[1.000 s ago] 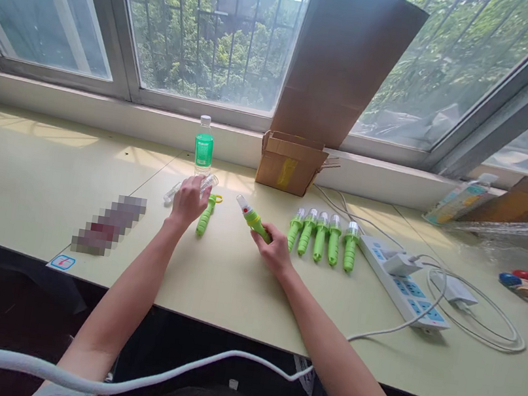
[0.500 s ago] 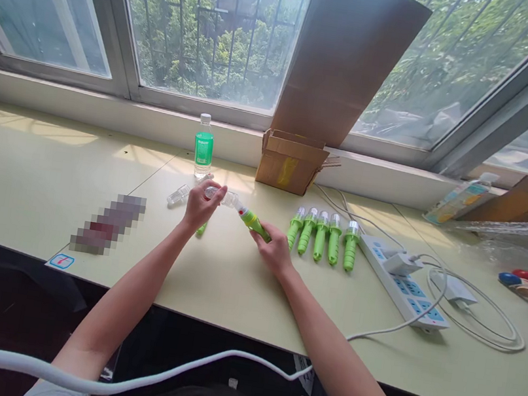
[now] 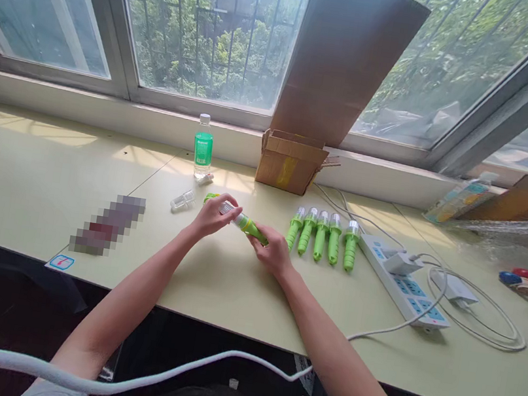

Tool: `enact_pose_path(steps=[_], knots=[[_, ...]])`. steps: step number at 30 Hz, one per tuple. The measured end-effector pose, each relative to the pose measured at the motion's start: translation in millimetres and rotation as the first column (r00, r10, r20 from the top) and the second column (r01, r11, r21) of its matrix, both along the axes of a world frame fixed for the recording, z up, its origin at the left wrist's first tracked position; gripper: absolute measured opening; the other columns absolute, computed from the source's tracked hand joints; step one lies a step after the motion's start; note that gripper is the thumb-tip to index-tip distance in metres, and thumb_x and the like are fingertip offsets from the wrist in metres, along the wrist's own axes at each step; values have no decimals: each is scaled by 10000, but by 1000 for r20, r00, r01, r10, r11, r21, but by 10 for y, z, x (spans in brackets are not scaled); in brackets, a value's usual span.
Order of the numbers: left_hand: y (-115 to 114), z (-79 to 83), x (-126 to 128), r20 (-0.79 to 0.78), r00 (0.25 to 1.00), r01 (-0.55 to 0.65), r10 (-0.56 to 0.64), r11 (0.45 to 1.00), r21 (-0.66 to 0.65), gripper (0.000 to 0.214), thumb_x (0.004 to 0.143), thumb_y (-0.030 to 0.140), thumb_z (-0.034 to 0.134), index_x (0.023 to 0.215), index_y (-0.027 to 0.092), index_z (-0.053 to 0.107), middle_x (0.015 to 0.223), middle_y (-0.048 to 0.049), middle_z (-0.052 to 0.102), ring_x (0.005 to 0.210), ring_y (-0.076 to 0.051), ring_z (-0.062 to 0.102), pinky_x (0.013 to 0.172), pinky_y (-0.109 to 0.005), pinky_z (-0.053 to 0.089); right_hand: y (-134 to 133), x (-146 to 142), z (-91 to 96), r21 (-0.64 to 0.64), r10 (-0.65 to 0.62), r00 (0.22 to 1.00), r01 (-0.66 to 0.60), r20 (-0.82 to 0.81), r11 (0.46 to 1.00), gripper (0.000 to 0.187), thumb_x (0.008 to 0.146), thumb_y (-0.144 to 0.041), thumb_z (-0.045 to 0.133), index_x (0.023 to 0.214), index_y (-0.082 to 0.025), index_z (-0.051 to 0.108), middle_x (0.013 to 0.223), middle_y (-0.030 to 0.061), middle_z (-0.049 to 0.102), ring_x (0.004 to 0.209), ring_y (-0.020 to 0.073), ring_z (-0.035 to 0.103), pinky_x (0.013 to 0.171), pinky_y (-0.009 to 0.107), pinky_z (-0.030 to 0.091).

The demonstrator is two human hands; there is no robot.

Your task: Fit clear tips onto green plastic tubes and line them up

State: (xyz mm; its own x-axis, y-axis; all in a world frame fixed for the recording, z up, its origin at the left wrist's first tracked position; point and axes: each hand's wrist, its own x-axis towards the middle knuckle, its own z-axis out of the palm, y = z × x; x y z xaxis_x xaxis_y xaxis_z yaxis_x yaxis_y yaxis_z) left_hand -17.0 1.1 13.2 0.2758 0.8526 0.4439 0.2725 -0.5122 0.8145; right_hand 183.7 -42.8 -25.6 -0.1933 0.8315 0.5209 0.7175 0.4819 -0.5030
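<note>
My left hand [image 3: 214, 216] pinches a clear plastic cover [image 3: 228, 208], which sits over the upper end of a small green toy torch. The torch's green ribbed handle [image 3: 255, 232] is held in my right hand [image 3: 274, 250], tilted above the table. Fingers partly hide the joint between cover and handle. A second clear cover [image 3: 183, 201] lies on the table to the left. Behind my left hand, part of another green piece [image 3: 211, 197] shows. To the right, several green toy torches [image 3: 320, 236] with clear tops lie in a row.
A water bottle [image 3: 203, 149] stands at the back, a small white part [image 3: 204, 179] before it. Also here are a cardboard box [image 3: 289, 165], a power strip [image 3: 404, 285] with cables, and a blurred-out object [image 3: 108, 224]. A white cable [image 3: 168, 372] crosses in front of me.
The clear cover in my left hand has come onto the torch's end, closing the earlier gap. My left hand has moved right and slightly down, uncovering the white part.
</note>
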Motion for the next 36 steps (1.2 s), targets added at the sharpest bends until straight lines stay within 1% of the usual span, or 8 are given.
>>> enact_pose_path(steps=[5, 8, 12, 17, 22, 27, 31, 36], knots=[[11, -18, 14, 30, 999, -32, 32, 999, -4, 354, 767, 506, 584, 868, 168, 579, 585, 19, 597, 477, -87, 547, 464, -190, 417, 36, 26, -30, 44, -22, 999, 24, -41, 999, 355, 747, -319, 630, 1080, -206, 574, 934, 63, 657, 778, 197, 610, 680, 301, 466], [7, -15, 28, 35, 998, -52, 53, 999, -9, 357, 769, 509, 579, 880, 169, 578, 577, 22, 591, 480, -87, 546, 476, -192, 425, 49, 36, -43, 54, -35, 998, 38, -57, 998, 279, 739, -336, 631, 967, -195, 558, 818, 46, 626, 693, 181, 577, 617, 287, 443], [4, -10, 38, 47, 997, -62, 63, 998, -17, 368, 759, 513, 588, 883, 167, 577, 571, 24, 585, 480, -87, 546, 483, -195, 431, 34, 20, -33, 61, -30, 998, 34, -60, 998, 193, 759, -342, 607, 878, -202, 546, 778, 31, 605, 648, 161, 546, 594, 271, 416], [18, -21, 37, 72, 996, -53, 55, 998, -35, 374, 749, 511, 602, 887, 165, 576, 580, 21, 586, 470, -84, 537, 470, -193, 424, 11, 5, -11, 38, -47, 998, 49, -42, 998, 199, 780, -351, 593, 914, -204, 587, 813, 39, 636, 644, 161, 559, 620, 278, 424], [42, -45, 26, 77, 996, -45, 49, 998, -53, 377, 745, 507, 610, 904, 167, 572, 583, 21, 584, 463, -84, 529, 458, -192, 418, 16, 10, -12, 6, 21, 999, -21, -31, 1000, 220, 832, -349, 531, 980, -206, 608, 881, 61, 661, 735, 181, 595, 674, 290, 441], [49, -51, 15, 79, 996, -32, 37, 998, -58, 379, 746, 505, 611, 909, 166, 568, 567, 26, 574, 446, -82, 521, 445, -190, 409, 29, 18, -31, 2, 39, 997, -39, -71, 999, 290, 740, -360, 636, 972, -198, 572, 830, 45, 633, 702, 176, 577, 657, 292, 444], [44, -46, 12, 86, 996, -26, 33, 997, -79, 385, 745, 507, 612, 920, 168, 564, 572, 25, 579, 442, -86, 526, 436, -192, 403, 33, 22, -35, -1, 15, 998, -15, -61, 1000, 189, 745, -329, 616, 872, -202, 561, 776, 29, 612, 640, 160, 545, 616, 283, 426], [36, -35, 8, 98, 995, -20, 30, 995, -98, 385, 739, 507, 618, 915, 169, 566, 555, 30, 568, 440, -89, 527, 430, -194, 400, 24, 20, -10, -10, 14, 1000, -14, -26, 1000, 198, 784, -305, 570, 958, -216, 602, 864, 51, 647, 723, 183, 577, 659, 294, 432]])
